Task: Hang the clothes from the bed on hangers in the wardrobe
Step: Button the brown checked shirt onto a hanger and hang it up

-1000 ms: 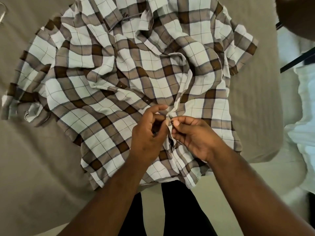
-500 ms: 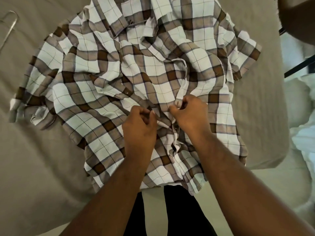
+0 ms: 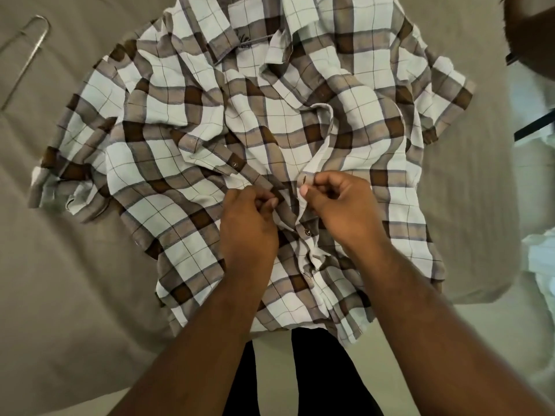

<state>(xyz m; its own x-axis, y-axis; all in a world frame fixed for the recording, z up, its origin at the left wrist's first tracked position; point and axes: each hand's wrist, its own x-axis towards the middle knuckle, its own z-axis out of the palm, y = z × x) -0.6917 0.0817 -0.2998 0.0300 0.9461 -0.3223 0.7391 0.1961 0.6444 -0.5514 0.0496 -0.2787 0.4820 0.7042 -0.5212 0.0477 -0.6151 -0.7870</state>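
Observation:
A brown and white plaid shirt [image 3: 180, 139] lies spread and rumpled on the bed, collar at the far side. My left hand [image 3: 247, 226] pinches the shirt's left front edge near a button. My right hand [image 3: 339, 205] pinches the opposite placket, beside a buttonhole. One button just below my hands is fastened, and the placket above them hangs open. A metal hanger [image 3: 28, 55] lies on the bed at the far left, partly out of view.
The bed [image 3: 66, 295] is covered with a taupe sheet and ends at the right. White bedding [image 3: 543, 265] is piled past its right edge. A dark bar [image 3: 534, 124] runs along the right side. My dark trousers [image 3: 321, 379] show below the shirt hem.
Both hands have moved up the shirt front from a lower button to a higher spot on the placket. The view has shifted, bringing the hanger at the far left into sight.

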